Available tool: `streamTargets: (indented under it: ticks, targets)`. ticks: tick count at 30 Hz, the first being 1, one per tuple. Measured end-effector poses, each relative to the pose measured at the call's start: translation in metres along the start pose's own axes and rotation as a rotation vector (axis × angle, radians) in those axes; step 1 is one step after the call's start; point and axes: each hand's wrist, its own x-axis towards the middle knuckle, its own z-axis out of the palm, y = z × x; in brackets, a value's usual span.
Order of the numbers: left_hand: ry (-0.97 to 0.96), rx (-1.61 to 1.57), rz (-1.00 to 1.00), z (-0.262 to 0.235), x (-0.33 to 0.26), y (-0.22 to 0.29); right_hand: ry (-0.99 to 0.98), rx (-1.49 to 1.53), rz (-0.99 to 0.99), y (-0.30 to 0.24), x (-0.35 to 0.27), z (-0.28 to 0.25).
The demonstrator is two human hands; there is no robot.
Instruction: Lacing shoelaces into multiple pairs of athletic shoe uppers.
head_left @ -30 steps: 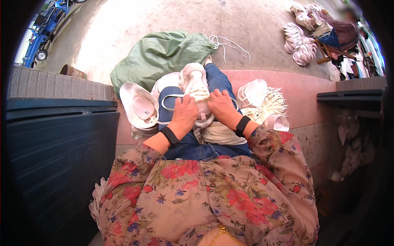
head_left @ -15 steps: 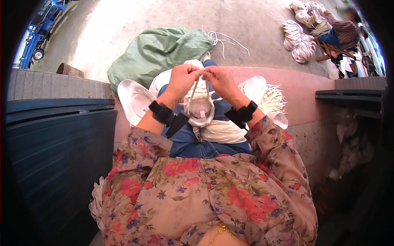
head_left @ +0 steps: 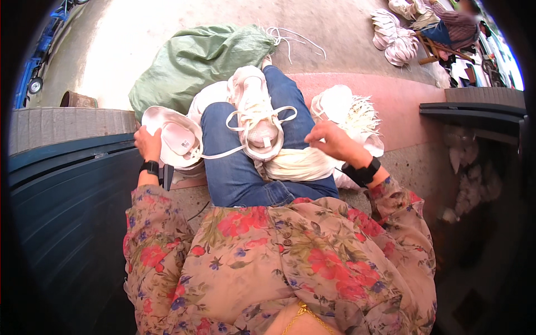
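Note:
A white shoe (head_left: 249, 92) rests on my lap, toe pointing away, its lace (head_left: 261, 118) tied in a bow with a loop to each side. My left hand (head_left: 148, 144) is closed on the rim of another white shoe (head_left: 177, 134) left of my knee. A loose lace (head_left: 225, 152) runs between that shoe and the one on my lap. My right hand (head_left: 334, 142) hovers over my right thigh, fingers loosely bent and a little apart, with nothing visible in them. Below it lies a bundle of cream laces (head_left: 304, 164) across my lap.
More white shoes (head_left: 333, 103) and a fringe of lace ends (head_left: 364, 116) lie at my right. Ahead is a green sack (head_left: 195, 64) with white ties. Dark blue panels (head_left: 72, 184) flank my left. A person (head_left: 455, 27) sits far right beside piled shoes (head_left: 399, 44).
My hands have parted from the raised laces, which now form a bow. My left hand has moved left onto the other shoe; my right hand has moved right and nearer.

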Motion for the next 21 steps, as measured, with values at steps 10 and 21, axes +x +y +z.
streamTargets:
  ticks: [10, 21]
  targets:
    - [-0.008, -0.21, -0.041, -0.003, -0.01, -0.03, -0.139, -0.341, -0.125, -0.026, -0.013, 0.026]
    - [0.058, 0.056, 0.034, -0.058, -0.035, -0.028, 0.182, 0.619, 0.226, -0.069, -0.004, -0.002]
